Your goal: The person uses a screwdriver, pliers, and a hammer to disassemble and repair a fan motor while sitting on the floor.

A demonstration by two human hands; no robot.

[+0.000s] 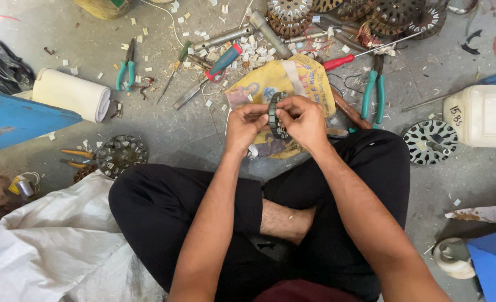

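Left of the fingers lie a white paper roll (69, 94) and a dark slotted metal disc (121, 154). The left hand (244, 127) and right hand (304, 120) pinch a dark ribbed metal ring (274, 114) upright between their fingertips, above a yellow printed bag (292, 78). Just right of them lie teal-handled pliers (372, 95), and farther right a white plastic jug (485, 114), contents unseen.

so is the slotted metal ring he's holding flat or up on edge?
On edge. The slotted metal ring shows its toothed rim to the camera, pinched between the left hand and right hand above the yellow bag.
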